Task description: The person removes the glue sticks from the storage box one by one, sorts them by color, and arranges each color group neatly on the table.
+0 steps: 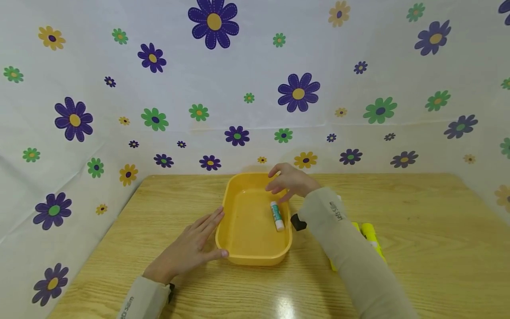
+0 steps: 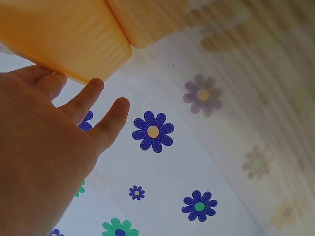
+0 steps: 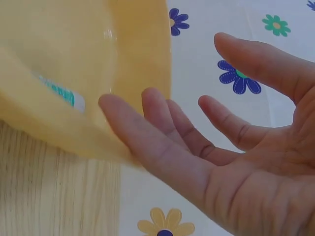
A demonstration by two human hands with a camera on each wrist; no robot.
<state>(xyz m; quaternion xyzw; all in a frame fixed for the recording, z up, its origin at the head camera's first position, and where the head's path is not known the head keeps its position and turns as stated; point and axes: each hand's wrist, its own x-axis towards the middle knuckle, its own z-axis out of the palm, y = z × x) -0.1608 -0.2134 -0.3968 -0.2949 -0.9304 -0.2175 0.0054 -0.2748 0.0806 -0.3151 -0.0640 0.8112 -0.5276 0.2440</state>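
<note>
A yellow plastic basin (image 1: pixel 251 257) stands on the wooden table, its long side running away from me. Inside it, along the right wall, lies a white-and-teal glue stick (image 1: pixel 276 216). My left hand (image 1: pixel 193 243) rests against the basin's left side, fingers extended along the wall and thumb by the near corner. Over the far right rim hovers my right hand (image 1: pixel 292 180), its fingers spread and loosely bent with nothing between them. In the right wrist view, the glue stick (image 3: pixel 61 93) is partly hidden behind the basin's wall, beyond the fingertips.
Bright yellow tube-shaped items (image 1: pixel 372 239) lie on the table to the right, partly covered by my right sleeve (image 1: pixel 346 243). A white flower-print sheet (image 1: pixel 255 66) hangs behind the table (image 1: pixel 430 230) and down both sides.
</note>
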